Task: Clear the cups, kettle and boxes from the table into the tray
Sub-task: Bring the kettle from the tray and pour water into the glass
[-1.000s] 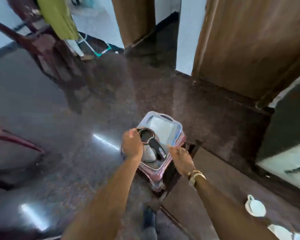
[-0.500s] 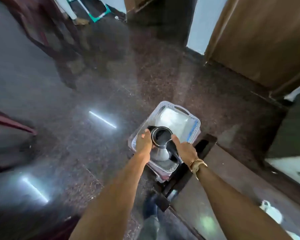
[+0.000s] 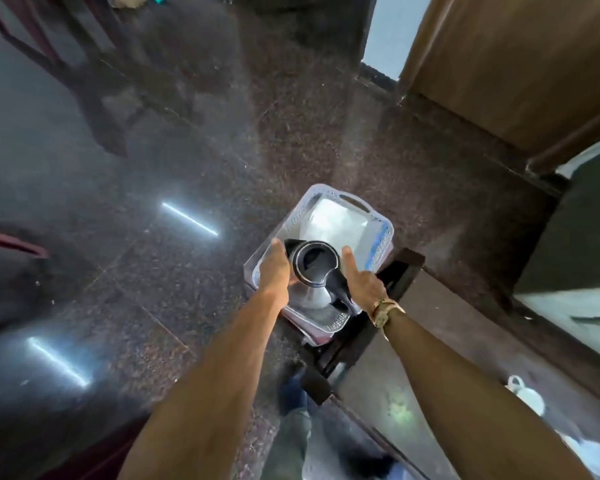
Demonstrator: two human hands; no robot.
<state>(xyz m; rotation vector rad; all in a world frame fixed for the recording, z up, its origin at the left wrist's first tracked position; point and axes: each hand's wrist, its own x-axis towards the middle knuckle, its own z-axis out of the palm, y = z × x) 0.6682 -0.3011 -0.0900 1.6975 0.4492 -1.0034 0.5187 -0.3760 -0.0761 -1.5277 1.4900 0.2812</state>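
Observation:
A steel kettle (image 3: 314, 271) with a black rim and handle stands in the near end of a white perforated tray (image 3: 383, 242). My left hand (image 3: 274, 268) presses against the kettle's left side by the spout. On the handle side, my right hand (image 3: 362, 284) touches the kettle with its thumb raised. The tray rests on a pinkish stool (image 3: 317, 336) beside the dark table (image 3: 440, 344). A white cup (image 3: 529, 398) sits on the table at the lower right.
A white object (image 3: 586, 452) lies at the table's bottom right edge. A dark chair (image 3: 94, 84) stands on the polished stone floor at the upper left. A wooden door (image 3: 520, 64) is at the upper right. My leg and shoe (image 3: 291, 420) are below the tray.
The view has tipped down and nearer to the tray. Both hands have closed in on the kettle's sides, and it now sits lower in the tray's near end.

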